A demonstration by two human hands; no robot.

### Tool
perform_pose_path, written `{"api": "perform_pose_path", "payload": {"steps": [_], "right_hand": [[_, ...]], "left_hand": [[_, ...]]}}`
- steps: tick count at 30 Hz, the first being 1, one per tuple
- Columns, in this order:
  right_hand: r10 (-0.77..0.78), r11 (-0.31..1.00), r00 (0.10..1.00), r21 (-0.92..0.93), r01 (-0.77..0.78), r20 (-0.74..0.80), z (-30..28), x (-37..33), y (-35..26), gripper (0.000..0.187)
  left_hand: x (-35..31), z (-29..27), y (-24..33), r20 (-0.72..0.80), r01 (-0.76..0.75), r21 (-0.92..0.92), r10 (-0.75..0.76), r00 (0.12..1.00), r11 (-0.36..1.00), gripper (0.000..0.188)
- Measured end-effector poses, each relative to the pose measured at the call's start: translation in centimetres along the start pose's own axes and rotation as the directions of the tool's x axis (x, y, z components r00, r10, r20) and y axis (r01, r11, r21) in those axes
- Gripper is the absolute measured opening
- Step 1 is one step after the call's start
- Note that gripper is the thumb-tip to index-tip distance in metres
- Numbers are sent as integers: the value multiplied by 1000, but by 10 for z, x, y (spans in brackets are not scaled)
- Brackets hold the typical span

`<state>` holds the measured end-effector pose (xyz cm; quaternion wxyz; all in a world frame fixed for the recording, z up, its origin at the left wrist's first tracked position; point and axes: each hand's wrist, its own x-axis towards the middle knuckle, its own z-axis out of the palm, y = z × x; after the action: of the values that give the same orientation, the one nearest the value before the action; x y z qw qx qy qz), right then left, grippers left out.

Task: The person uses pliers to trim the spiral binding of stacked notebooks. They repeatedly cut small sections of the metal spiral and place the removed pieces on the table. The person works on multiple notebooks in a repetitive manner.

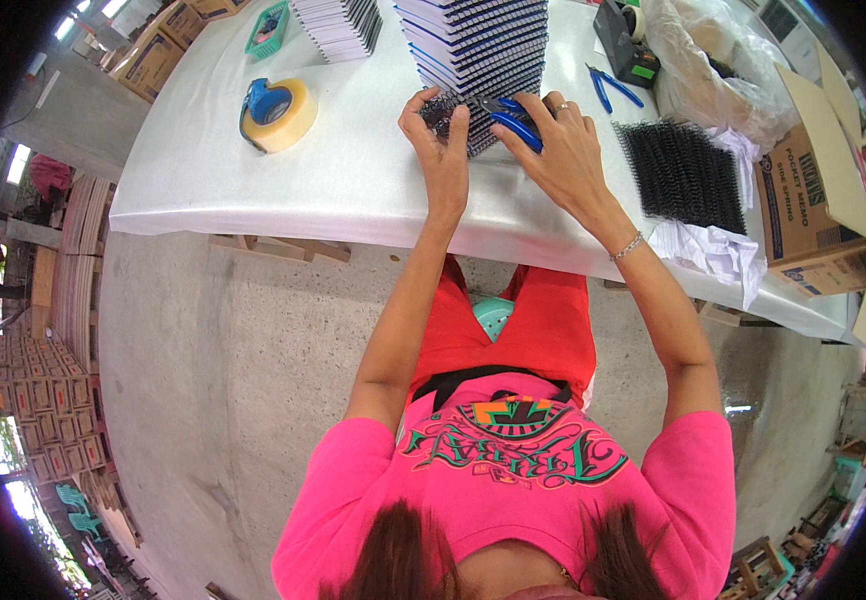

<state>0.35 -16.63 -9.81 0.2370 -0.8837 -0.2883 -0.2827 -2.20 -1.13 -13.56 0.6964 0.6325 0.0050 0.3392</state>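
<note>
A tall stack of spiral-bound notebooks [478,45] with black coils stands at the table's near side, its coiled corner facing me. My left hand [440,150] grips the low near corner of the stack, thumb and forefinger on a notebook's black coil. In my right hand [565,150] is a pair of blue-handled wire cutters [518,130], fingers wrapped around the handles. The cutters' dark jaws point left and meet the coil beside my left thumb. Whether the jaws are closed on wire cannot be made out.
A second notebook stack [338,28], a green basket [268,30] and a yellowish tape roll [283,115] occupy the left. At right are another pair of blue-handled cutters [613,88], a black tape dispenser [625,45], loose black coils [681,175], white paper [718,255] and an open carton [803,195].
</note>
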Motion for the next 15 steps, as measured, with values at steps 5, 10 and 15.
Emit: {"api": "perform_pose_path", "payload": {"steps": [5,10,15], "right_hand": [[-10,1000,1000,-19,11,22,-3,1,-4,52],[-43,999,999,-12,43,-13,2,2,0,52],[-89,996,995,-7,89,-45,2,6,-1,45]], "left_hand": [[1,-4,0,11,-16,-8,16,1000,1000,49],[2,-4,3,31,-55,139,51,998,989,46],[4,-6,2,37,-86,189,81,996,978,42]]}}
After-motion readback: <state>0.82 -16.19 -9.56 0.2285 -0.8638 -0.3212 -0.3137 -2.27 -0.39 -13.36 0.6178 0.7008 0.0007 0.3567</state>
